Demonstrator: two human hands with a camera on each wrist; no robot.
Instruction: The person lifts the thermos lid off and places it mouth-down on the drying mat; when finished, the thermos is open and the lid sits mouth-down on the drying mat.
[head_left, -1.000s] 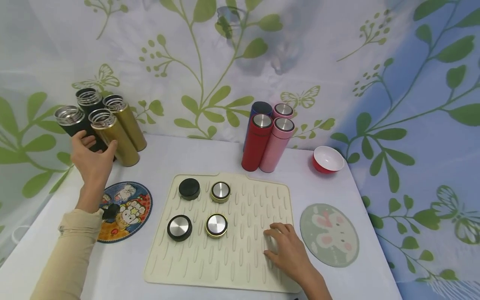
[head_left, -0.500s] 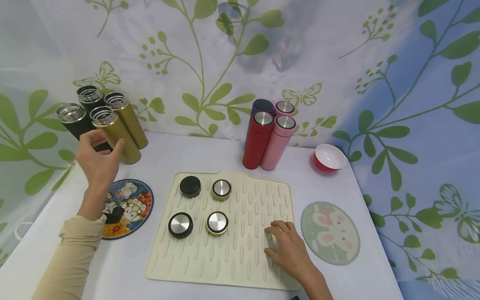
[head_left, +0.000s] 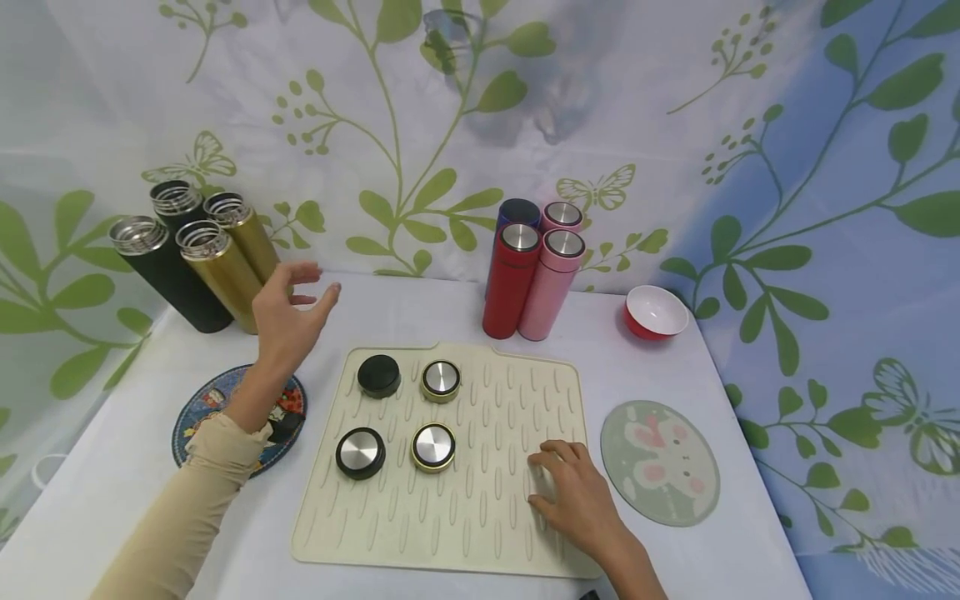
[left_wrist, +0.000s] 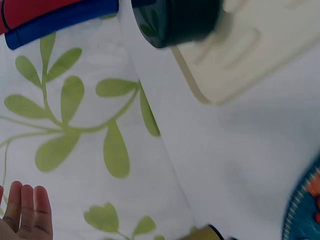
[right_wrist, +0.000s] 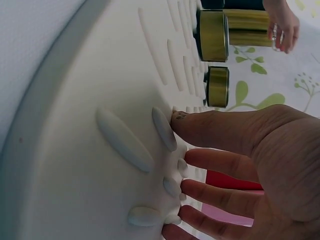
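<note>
My left hand point(head_left: 288, 321) hovers, fingers apart and holding nothing, between the gold bottles and the cream ribbed mat point(head_left: 487, 533). Left of it stand the uncapped bottles: a black bottle point(head_left: 174, 279), another black bottle point(head_left: 176, 200) behind, a gold bottle point(head_left: 225, 275) and a second gold bottle point(head_left: 251, 242). My right hand point(head_left: 577, 496) rests with its fingertips on the mat's right part, holding nothing. On the mat sit a plain black cap point(head_left: 378, 376), a black cap with a silver top point(head_left: 360, 453), and two gold-rimmed caps point(head_left: 441, 380), one nearer me.
Capped bottles stand together at the back: a red bottle point(head_left: 510, 283), a pink bottle point(head_left: 551, 287), another pink and a blue one. A red-and-white bowl point(head_left: 655, 314) is at the right rear. A rabbit coaster point(head_left: 660, 462) and a colourful round mat point(head_left: 202, 404) lie flat.
My left hand has moved away from the uncapped bottles, rightward, and is now beside the gold ones. The right hand stays on the mat. The bottles and caps keep their places.
</note>
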